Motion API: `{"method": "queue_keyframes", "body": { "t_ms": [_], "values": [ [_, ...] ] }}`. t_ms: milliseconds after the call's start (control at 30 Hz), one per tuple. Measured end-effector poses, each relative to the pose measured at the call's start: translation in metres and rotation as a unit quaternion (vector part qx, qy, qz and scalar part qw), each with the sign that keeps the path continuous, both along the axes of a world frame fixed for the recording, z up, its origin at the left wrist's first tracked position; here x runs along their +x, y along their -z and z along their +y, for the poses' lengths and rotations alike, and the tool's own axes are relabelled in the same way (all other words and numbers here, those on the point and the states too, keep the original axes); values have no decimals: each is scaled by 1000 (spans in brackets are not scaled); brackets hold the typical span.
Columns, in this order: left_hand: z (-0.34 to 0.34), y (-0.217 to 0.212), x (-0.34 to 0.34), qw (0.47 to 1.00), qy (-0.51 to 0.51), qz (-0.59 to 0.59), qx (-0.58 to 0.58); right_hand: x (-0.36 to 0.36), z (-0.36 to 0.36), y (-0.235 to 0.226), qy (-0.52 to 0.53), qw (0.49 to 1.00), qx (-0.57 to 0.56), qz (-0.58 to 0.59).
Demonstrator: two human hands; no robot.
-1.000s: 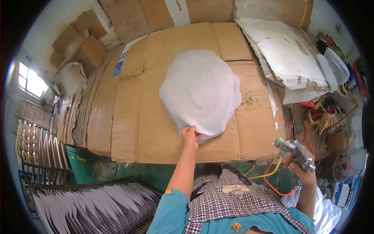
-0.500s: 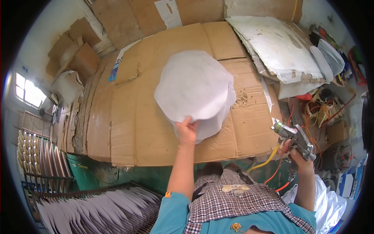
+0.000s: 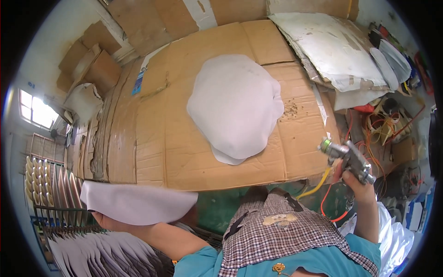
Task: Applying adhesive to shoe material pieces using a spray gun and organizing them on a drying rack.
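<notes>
My left hand (image 3: 100, 220) grips the edge of a pale grey-white, soft-looking rounded sheet (image 3: 138, 203) at the lower left. That sheet hangs over the rack of upright sheets (image 3: 99, 251) and hides most of the fingers. On the cardboard-covered table lies a pile of similar sheets (image 3: 235, 106), wavy at the rim, with one poking out at the near side. At the right, my right hand (image 3: 353, 177) is wrapped round the handle of a metal spray gun (image 3: 346, 159), its nozzle pointing left toward the table. A yellow hose and an orange hose run below it.
Flattened cardboard (image 3: 152, 157) covers the table. A stack of white-coated boards (image 3: 327, 51) lies at the back right, with tangled hoses (image 3: 383, 127) beside it. At the left stands a wire rack (image 3: 55, 207) with gold and pinkish pieces. White plastic sheeting (image 3: 392, 235) sits at the lower right.
My left hand has lifted a sheet off the pile and carried it left and toward me, over the rack. The right hand still holds the spray gun in about the same place.
</notes>
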State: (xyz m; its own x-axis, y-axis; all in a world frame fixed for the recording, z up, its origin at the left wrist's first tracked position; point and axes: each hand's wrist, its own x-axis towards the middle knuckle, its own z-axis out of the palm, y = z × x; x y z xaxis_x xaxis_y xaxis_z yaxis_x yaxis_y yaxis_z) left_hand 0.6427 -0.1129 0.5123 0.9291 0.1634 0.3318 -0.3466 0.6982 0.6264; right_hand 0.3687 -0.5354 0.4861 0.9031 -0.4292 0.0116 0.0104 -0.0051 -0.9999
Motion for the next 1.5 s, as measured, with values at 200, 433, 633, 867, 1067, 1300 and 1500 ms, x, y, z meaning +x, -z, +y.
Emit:
{"method": "queue_keyframes", "body": {
  "t_ms": [200,433,633,867,1067,1300,1500],
  "values": [
    [73,8,-18,995,-81,-56,3,-13,-7,-5,125,990,-53,31],
    [99,18,-33,999,-5,-19,-29,-37,-3,-4,-63,993,-67,78],
    [75,23,-26,993,-94,-53,-48,-15,6,6,24,1000,-15,1],
    [74,26,-38,999,-45,-4,24,-47,5,-2,30,999,-21,23],
    [57,11,-38,985,-141,84,45,-32,18,5,55,998,10,-4],
    [51,9,-44,984,-131,110,47,-39,21,-4,150,988,-26,40],
    [67,15,-44,996,-18,61,61,-66,23,-2,40,998,0,50]
  ]
}}
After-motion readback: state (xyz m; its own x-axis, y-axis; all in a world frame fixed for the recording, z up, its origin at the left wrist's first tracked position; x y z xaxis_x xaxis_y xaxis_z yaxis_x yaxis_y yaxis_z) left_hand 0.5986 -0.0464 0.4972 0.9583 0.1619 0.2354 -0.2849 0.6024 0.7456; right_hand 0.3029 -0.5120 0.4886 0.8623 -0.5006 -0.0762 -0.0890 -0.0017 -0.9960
